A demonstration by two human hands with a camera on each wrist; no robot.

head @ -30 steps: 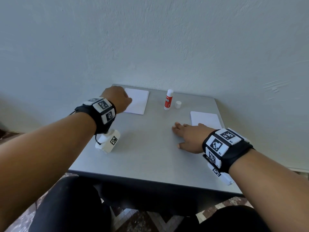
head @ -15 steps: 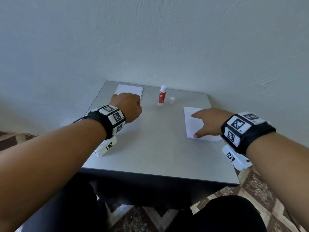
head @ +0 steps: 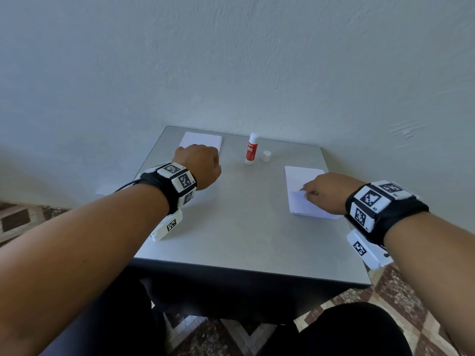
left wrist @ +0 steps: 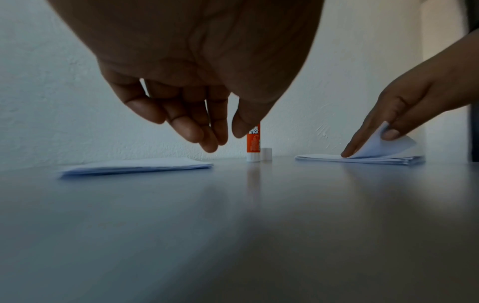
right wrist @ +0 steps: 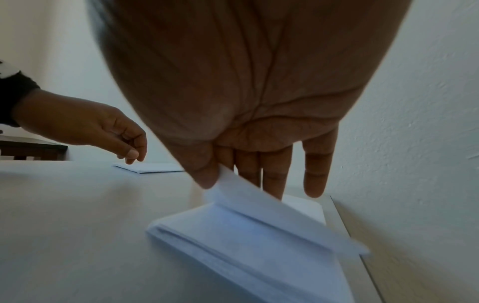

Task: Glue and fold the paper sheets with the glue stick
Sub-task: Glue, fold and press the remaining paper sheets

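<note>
Seen from the head: grey worktop [head: 231,227] pushed against a pale wall. Near the far edge, about mid-way along, red-and-white glue stick [head: 250,149] upright and uncapped, with its white cap [head: 266,156] just beside it toward the right edge. At the far left corner, a flat stack of white paper [head: 203,141], partly covered by the left hand [head: 199,167], which hovers above with fingers loosely curled, grip empty. Along the right edge, a second paper stack [head: 300,191], with the right hand [head: 326,194] on it, fingertips at the top sheet. From the left wrist: left hand [left wrist: 197,82] hanging over the worktop [left wrist: 233,235], fingers [left wrist: 186,127] relaxed and drooping, touching nothing; left stack [left wrist: 134,167] flat below; glue stick [left wrist: 253,147] and cap [left wrist: 266,153] standing beyond; at the right edge, right hand [left wrist: 404,114] pinching the top sheet [left wrist: 376,147] between thumb and fingers, that sheet curled up off the right stack [left wrist: 362,160]. From the right wrist: right hand [right wrist: 246,102] with thumb and forefinger closed on the lifted sheet [right wrist: 259,203], remaining fingers [right wrist: 314,174] straight; stack [right wrist: 233,246] beneath near the right edge of the worktop [right wrist: 77,225]; left hand [right wrist: 85,125] hovering over the far stack [right wrist: 150,167], holding nothing. No containers visible.
</note>
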